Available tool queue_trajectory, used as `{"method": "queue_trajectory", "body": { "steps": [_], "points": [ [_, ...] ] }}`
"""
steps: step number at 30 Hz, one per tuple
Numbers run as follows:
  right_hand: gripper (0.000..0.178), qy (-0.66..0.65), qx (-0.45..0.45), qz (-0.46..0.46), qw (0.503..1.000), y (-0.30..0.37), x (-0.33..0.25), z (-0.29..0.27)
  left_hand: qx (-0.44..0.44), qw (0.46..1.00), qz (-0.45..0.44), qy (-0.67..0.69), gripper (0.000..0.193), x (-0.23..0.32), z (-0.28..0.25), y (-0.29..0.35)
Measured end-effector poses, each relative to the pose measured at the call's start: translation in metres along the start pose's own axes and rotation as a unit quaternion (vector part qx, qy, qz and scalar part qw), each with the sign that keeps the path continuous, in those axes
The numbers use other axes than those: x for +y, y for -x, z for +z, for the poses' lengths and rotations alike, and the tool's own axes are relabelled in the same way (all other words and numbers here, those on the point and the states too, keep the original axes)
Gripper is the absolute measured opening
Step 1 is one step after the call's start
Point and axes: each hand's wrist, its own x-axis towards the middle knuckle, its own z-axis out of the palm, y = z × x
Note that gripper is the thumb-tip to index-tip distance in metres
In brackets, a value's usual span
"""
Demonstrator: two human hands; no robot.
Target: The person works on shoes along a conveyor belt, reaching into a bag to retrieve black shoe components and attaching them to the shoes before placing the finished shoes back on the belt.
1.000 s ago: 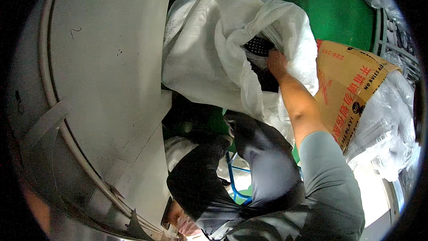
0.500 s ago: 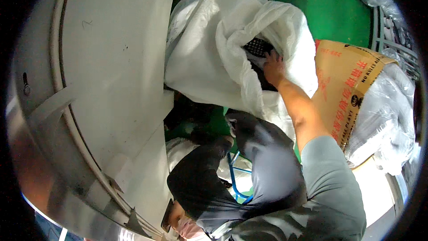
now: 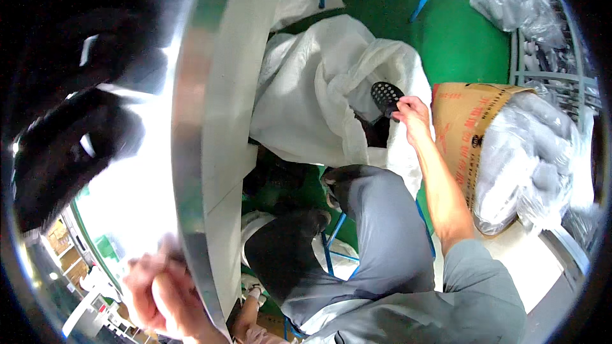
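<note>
My right hand (image 3: 415, 116) pinches a black rounded piece full of small holes (image 3: 386, 97). The piece is tilted at the mouth of a big white woven sack (image 3: 306, 89), whose rim is rolled back. Darker contents lie deeper in the sack, too shadowed to name. At the lower left, my left hand (image 3: 159, 296) is over the bright tabletop, near its metal edge (image 3: 194, 153). Its fingers are curled; glare and blur hide what they hold, if anything.
A brown carton (image 3: 465, 134) with clear-plastic-wrapped goods (image 3: 532, 159) stands right of the sack. Behind it is a grey rack (image 3: 551, 76). Blurred black items (image 3: 70, 159) lie on the table. Blue stool legs (image 3: 336, 236) show below my knees. Another person's arm (image 3: 248, 312) appears low.
My right hand has risen out of the sack's depth with the black perforated piece. My view has shifted left, bringing the tabletop and my left hand into sight.
</note>
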Motion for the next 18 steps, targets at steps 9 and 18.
{"method": "queue_trajectory", "body": {
  "steps": [9,18],
  "points": [
    [0.016,-0.297,-0.290,0.131,0.900,0.226,-0.180,0.046,-0.245,0.922,0.297,0.030,0.081,0.009,0.011,-0.005],
    [0.013,-0.322,-0.329,0.151,0.875,0.304,-0.219,0.067,-0.262,0.907,0.315,0.099,0.081,-0.003,0.004,-0.010]
  ]
}}
